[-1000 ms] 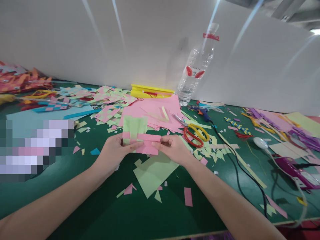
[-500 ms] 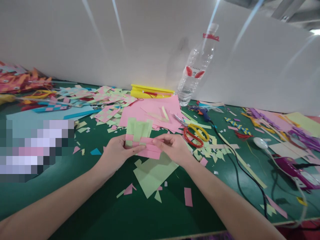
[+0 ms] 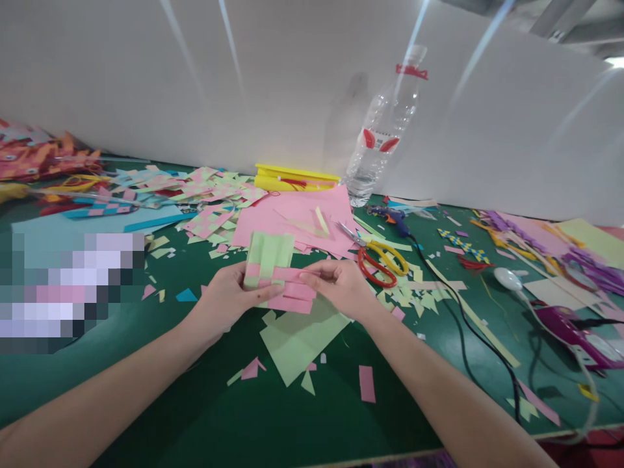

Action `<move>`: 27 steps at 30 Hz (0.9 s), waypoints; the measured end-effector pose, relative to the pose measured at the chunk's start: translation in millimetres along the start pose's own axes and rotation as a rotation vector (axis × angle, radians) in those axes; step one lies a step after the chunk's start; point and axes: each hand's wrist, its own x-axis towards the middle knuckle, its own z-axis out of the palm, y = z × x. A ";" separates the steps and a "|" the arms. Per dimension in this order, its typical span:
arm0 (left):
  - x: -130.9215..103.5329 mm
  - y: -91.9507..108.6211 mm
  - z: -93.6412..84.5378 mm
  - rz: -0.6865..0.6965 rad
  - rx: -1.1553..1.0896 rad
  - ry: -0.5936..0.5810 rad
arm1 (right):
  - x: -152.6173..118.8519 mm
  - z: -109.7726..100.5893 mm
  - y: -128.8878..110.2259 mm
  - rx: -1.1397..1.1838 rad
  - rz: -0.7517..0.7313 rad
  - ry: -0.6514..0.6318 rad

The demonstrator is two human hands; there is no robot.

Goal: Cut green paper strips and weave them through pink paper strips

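Observation:
Both hands hold a small piece of woven paper strips (image 3: 272,253), with green strips standing up and pink strips running out to the right. My left hand (image 3: 233,291) is closed on its left side, thumb across the front. My right hand (image 3: 336,284) pinches the pink strips (image 3: 296,292) between thumb and fingers at their right end. Below the hands a green paper sheet (image 3: 297,351) lies on the table among small scraps. Scissors (image 3: 377,260) with red and yellow handles rest just beyond my right hand.
A plastic bottle (image 3: 383,136) leans against the white wall behind a pink sheet (image 3: 292,218). A glue gun (image 3: 397,220) trails a black cable along the right. Heaped woven pieces (image 3: 209,188) lie back left; a purple device (image 3: 575,331) is at right.
The woven piece has turned slightly in my hands, its green top shifting a little down and its strips lying closer together. Both hands keep nearly the same place and grip.

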 end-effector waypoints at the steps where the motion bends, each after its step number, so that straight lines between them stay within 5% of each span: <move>1: 0.4 -0.1 -0.4 -0.007 -0.009 -0.002 | 0.1 -0.4 0.2 -0.014 -0.001 -0.020; 12: 7.0 -13.1 -4.5 -0.031 -0.156 0.045 | -3.0 0.6 3.4 -0.046 -0.036 -0.186; 27: 6.3 -9.1 -4.0 0.008 -0.251 0.147 | -1.8 0.7 1.7 0.051 0.069 -0.168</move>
